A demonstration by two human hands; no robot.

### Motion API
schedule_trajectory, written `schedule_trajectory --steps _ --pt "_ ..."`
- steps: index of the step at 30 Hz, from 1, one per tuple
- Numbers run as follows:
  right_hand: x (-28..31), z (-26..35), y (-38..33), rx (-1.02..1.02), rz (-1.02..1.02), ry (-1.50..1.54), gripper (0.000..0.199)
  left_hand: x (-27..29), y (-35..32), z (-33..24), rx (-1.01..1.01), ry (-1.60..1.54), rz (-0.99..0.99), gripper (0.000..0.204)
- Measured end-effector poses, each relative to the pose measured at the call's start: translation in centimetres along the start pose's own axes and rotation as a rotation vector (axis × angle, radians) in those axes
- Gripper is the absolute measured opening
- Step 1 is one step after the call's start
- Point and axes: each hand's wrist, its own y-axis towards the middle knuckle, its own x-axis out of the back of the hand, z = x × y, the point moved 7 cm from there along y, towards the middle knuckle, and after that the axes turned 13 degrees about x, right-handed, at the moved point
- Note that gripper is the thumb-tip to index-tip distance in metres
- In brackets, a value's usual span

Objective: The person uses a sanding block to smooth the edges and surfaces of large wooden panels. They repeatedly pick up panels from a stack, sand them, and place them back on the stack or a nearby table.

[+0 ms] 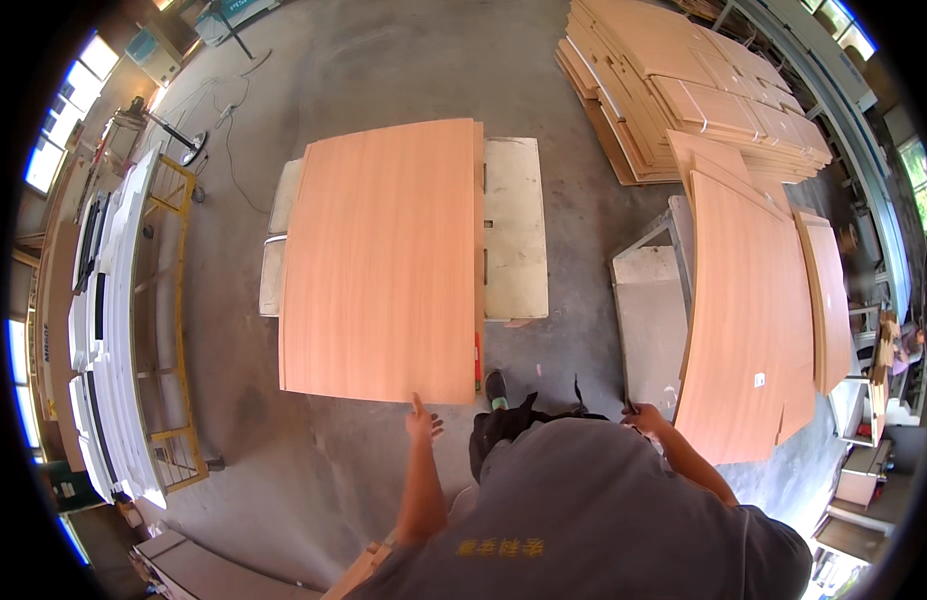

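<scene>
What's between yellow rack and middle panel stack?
Head view: grey floor, a thin cable toward the far end, and a pale base jutting from under the panels.

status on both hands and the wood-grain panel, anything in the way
Left hand open by near edge of wood-grain panel, contact unclear. Right hand holding small dark object. Panel lying flat; red object and shoe by near right corner.

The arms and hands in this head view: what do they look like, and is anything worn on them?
They are a person's. The left hand and right hand are human, with no gloves visible. The forearms show bare below the grey shirt's short sleeves; yellow lettering marks the shirt.
</scene>
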Motion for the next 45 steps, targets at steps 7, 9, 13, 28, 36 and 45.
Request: schedule_trajectory --steps 7,9,13,28,36,45 --pt "-0.9 -0.5 -3.3 -0.057 -0.079 -0.226 0.053 -1.7 10.3 -4.4 -0.434 -0.066 0.1 0.068" --pt "0.3 0.5 -4.6 0.18 -0.208 -0.361 0.052 0.6 12.9 -4.1 -0.57 0.505 -0.224 0.061" --pt "4.2 4.4 -11.9 0.03 -0.648 -0.104 0.055 -2.0 6.2 -6.2 -0.651 0.056 -0.08 0.077" --pt "18.7 -20.2 -23.6 -0.492 -1.32 0.084 0.059 -53.9 -26.4 14.6 -1.508 1.314 0.68 0.047" --pt "31.9 -27.7 -26.7 -0.483 -1.299 0.095 0.054 -73.4 -25.5 23.9 -1.976 1.647 -0.078 0.07" --pt "39.4 -32.3 -28.4 -0.306 -1.18 -0.05 0.051 -73.5 -25.5 25.5 -2.096 1.603 -0.124 0.071"
